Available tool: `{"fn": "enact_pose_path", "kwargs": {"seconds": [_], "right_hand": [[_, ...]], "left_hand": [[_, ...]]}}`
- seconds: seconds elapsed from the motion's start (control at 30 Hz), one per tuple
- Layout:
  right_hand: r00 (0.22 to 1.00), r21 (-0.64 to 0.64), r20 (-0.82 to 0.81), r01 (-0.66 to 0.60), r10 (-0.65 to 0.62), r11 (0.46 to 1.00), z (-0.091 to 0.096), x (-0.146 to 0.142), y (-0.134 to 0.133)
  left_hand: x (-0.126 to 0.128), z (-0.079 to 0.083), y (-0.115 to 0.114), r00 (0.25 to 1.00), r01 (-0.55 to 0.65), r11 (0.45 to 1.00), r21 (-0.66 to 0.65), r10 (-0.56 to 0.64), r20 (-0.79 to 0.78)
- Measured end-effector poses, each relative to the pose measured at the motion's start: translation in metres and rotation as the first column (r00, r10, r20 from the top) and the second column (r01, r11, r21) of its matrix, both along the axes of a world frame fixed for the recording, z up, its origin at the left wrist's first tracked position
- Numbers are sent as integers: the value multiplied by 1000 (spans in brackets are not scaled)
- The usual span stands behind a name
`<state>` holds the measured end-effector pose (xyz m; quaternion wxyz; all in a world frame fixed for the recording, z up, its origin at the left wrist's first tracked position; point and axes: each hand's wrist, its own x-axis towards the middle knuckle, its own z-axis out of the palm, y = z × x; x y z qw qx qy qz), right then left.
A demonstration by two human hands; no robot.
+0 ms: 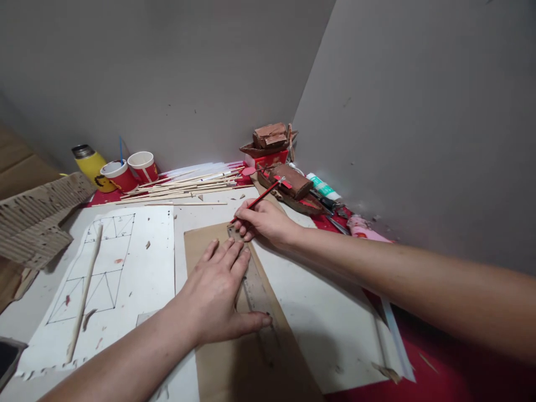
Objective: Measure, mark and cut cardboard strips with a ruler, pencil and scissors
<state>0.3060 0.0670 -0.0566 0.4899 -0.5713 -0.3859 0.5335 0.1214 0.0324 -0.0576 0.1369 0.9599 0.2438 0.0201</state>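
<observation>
My left hand (218,293) lies flat with fingers spread, pressing a clear ruler (259,298) onto a brown cardboard sheet (234,357). My right hand (263,220) is closed on a red pencil (256,202), its tip down at the ruler's far end on the cardboard. The cardboard rests on a white sheet (330,318) covering the table.
A paper with a drawn truss pattern (125,268) and a wooden stick (84,293) lie at left. Corrugated cardboard (37,218) is at far left. At the back are two red paper cups (129,170), a yellow flask (90,164), several wooden sticks (188,187), wooden boat models (288,187) and a glue tube (323,187).
</observation>
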Motion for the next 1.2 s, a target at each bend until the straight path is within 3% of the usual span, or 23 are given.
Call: {"fn": "enact_pose_path", "kwargs": {"seconds": [1.2], "right_hand": [[988,5,107,-116,115,993,2,-2,5]], "left_hand": [[1,2,0,1000,0,1000,-3,0,-3]]}}
